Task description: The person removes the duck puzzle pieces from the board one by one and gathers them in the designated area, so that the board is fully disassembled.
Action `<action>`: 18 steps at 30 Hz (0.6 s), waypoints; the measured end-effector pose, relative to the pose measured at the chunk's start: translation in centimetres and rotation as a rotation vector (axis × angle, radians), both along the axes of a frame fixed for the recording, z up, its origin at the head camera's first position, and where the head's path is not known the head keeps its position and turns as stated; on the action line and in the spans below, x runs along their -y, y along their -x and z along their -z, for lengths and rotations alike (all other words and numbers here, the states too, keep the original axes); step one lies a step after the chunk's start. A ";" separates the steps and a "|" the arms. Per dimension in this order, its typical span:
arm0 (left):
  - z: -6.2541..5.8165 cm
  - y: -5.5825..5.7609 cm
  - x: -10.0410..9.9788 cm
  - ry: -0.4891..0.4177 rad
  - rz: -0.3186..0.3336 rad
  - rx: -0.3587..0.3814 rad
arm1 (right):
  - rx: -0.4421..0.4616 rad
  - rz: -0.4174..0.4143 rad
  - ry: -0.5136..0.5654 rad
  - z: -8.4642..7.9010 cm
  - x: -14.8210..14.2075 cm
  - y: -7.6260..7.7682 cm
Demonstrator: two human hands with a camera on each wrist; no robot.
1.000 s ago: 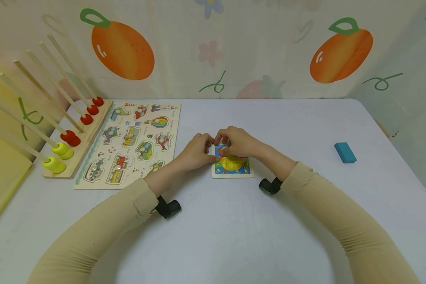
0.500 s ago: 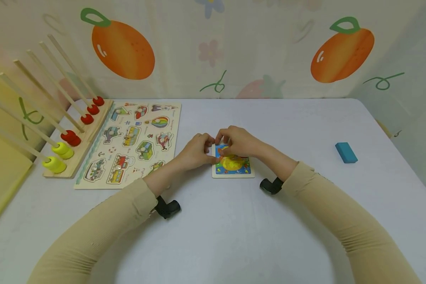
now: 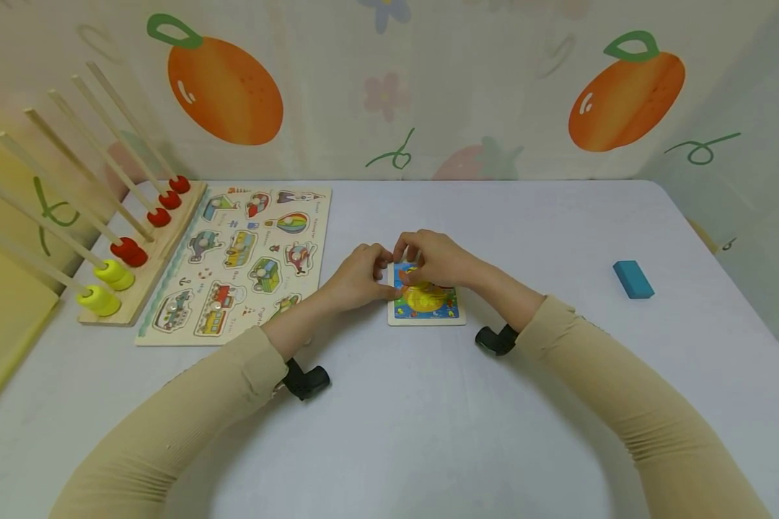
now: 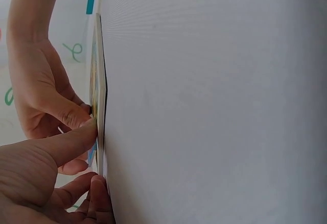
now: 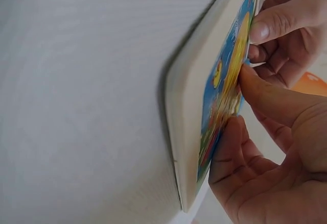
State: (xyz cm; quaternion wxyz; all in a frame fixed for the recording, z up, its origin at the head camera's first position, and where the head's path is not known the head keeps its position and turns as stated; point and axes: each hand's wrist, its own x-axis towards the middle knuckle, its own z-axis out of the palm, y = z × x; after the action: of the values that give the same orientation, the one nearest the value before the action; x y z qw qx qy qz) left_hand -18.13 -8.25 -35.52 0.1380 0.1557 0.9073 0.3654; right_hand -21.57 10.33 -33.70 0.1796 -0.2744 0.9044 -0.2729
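A small jigsaw puzzle (image 3: 428, 306) with a yellow figure on blue and a pale border lies at the middle of the table. My left hand (image 3: 355, 280) grips its far left corner, the thumb on the top face and the fingers at the edge. My right hand (image 3: 438, 259) bends over the puzzle's upper part, thumb and fingertips together on a puzzle piece. In the right wrist view a blue piece edge (image 5: 247, 61) shows near the right thumb (image 5: 260, 89); whether it is raised cannot be told. Hands hide the puzzle's upper left.
To the left lies a wooden vehicle peg puzzle (image 3: 234, 263), beside a bead counting rack (image 3: 159, 270) with upright rods and red and yellow beads. A teal block (image 3: 632, 279) sits at the right. A printed curtain (image 3: 480, 86) hangs behind the table.
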 end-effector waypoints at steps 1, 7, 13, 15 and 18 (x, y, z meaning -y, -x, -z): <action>0.0 0.0 0.0 0.000 0.001 -0.001 | 0.000 0.002 0.003 0.0 0.0 0.0; 0.1 0.1 0.0 0.009 0.002 -0.006 | 0.013 0.035 0.014 0.0 0.0 -0.3; 0.1 0.1 0.0 0.009 0.010 -0.014 | 0.015 0.058 0.026 0.1 0.0 -0.2; 0.1 0.1 0.0 0.011 0.012 -0.016 | 0.013 0.063 0.037 0.1 -0.1 -0.1; 0.1 0.0 0.0 0.021 0.010 -0.018 | 0.007 0.073 0.056 0.1 -0.1 -0.1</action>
State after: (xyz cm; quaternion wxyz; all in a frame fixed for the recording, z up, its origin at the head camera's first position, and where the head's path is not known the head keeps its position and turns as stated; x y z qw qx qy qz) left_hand -18.12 -8.25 -35.62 0.1335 0.1621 0.9114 0.3538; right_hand -21.48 10.43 -33.79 0.1647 -0.2453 0.9052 -0.3053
